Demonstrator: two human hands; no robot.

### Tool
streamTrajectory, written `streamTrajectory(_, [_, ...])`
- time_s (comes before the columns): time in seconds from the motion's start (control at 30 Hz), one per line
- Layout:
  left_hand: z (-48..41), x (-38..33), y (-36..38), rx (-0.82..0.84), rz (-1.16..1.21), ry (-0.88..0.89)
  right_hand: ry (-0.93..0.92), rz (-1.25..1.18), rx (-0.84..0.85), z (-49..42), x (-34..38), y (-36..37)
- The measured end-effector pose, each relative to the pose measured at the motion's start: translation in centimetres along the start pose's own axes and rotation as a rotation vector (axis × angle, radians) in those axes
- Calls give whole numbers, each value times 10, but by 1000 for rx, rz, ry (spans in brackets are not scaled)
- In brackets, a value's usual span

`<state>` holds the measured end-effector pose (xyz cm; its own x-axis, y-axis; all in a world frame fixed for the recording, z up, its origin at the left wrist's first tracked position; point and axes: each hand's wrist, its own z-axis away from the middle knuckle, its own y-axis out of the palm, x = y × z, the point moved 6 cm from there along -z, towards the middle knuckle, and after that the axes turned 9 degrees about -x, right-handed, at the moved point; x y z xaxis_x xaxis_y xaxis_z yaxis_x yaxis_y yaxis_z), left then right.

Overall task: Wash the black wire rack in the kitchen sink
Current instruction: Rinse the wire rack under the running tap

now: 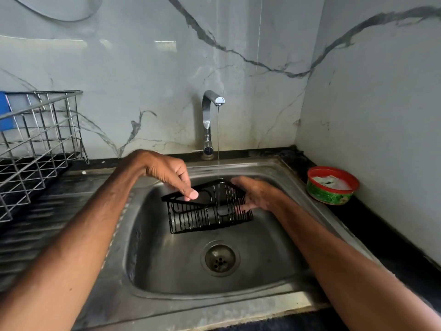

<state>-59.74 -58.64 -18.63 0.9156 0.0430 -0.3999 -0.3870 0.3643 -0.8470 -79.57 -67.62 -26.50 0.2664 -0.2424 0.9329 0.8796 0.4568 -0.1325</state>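
A small black wire rack (pixel 198 217) hangs over the steel sink basin (pixel 262 271), under a thin stream of water from the chrome tap (pixel 210 115). My left hand (pixel 167 173) pinches the rack's flat top plate at its left side, thumb on top. My right hand (pixel 257 193) is against the rack's right end, its fingers spread along the wires; part of the hand is blurred. The water hits the rack's upper edge and runs down through the wires.
The drain (pixel 220 259) lies below the rack. A silver wire dish rack (pixel 35 144) stands on the left drainboard. A red-rimmed green tub (pixel 333 185) with white soapy contents sits on the black counter at the right. Marble-look walls close the corner.
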Motion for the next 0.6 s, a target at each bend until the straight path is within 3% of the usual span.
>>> streamTrajectory(0.13, [1, 10, 5, 87, 102, -86, -125, -4, -128, 7, 14, -11])
streamTrajectory(0.23, [-5, 13, 0, -13, 118, -71, -201, -40, -206, 15, 30, -17])
streamTrajectory(0.33, [-11, 18, 0, -91, 163, -113, -293, 127, -266, 29, 47, -16])
streamTrajectory(0.43, [-19, 19, 11, -69, 136, -210, -364, 206, -236, 37, 57, -11])
streamTrajectory(0.6, [-37, 26, 36, -69, 251, -381, -349, 30, -187, 42, 65, -28])
